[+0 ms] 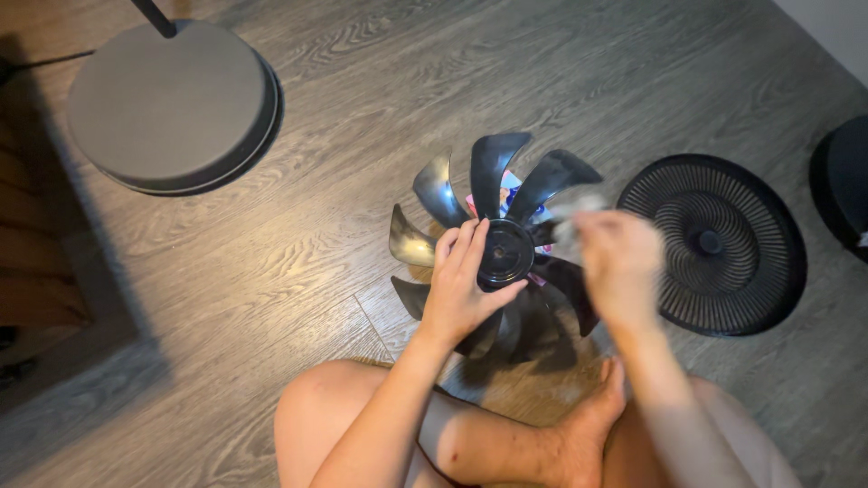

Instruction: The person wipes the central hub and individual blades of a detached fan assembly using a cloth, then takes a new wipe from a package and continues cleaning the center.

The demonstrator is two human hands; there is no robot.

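Legs: the person sits cross-legged on the wooden floor [271, 262]; bare knees and one foot [592, 420] fill the bottom edge, and the rest of the body is cut off.
Left hand: the left hand [463, 291] grips the dark fan blade wheel [502, 244], fingers over the round hub, thumb along its lower rim.
Fan blade wheel: it sits in front of the shins, just above the floor, tilted toward the person. Its lower blades are lost in shadow and behind the arms.
Right hand: the right hand [619, 267] is smeared by motion blur at the wheel's right side. It seems closed around a pale scrap [574, 217], maybe cloth or tissue, but I cannot tell what it is or how firm the hold is.
Under the wheel: something coloured, pink and blue, peeks out between the upper blades, mostly hidden.
Grille: a round black fan grille [723, 244] lies flat on the floor just right of the wheel.
Far left: a grey disc-shaped stand base [172, 104] with a dark pole cut off at the top.
Far right: a dark round object [845, 185], half out of frame, unclear.
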